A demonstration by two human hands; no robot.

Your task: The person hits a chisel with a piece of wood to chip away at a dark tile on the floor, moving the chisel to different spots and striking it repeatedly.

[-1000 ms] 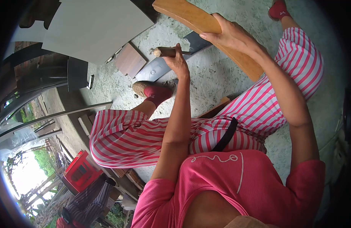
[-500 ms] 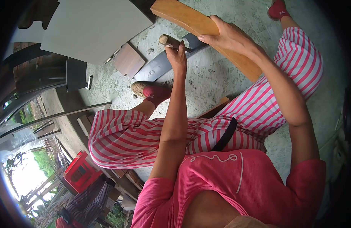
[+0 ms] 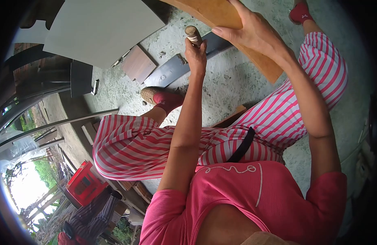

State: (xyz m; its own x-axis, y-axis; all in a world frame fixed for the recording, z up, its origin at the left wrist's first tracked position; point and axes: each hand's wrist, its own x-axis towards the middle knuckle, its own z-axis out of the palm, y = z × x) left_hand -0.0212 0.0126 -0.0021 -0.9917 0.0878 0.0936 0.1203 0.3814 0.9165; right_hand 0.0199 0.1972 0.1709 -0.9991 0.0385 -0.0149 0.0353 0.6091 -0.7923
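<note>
My left hand (image 3: pixel 196 55) is closed around a round wooden handle (image 3: pixel 192 34) with a pale band near its top end. Whatever lies at the handle's other end is hidden by the hand. My right hand (image 3: pixel 260 34) grips a thick, curved, yellow-brown wooden board (image 3: pixel 213 14), thumb on its near face and fingers over the far edge. The board slants from the top edge down toward my right knee, and its upper end is out of view. Handle and board are apart in the picture.
A long grey strip (image 3: pixel 168 69) lies on the worn floor beneath my hands, near a small wood-grain panel (image 3: pixel 138 63). A large pale sheet (image 3: pixel 102 30) fills the upper left. Beside my left leg stand a red crate (image 3: pixel 84 183) and a thin bar (image 3: pixel 70 121). Another person's striped clothing (image 3: pixel 88 218) shows lower left.
The board and my right hand have moved upward, taking the board's upper end out of view. My left hand has shifted right and slightly up with the handle, closer to the board.
</note>
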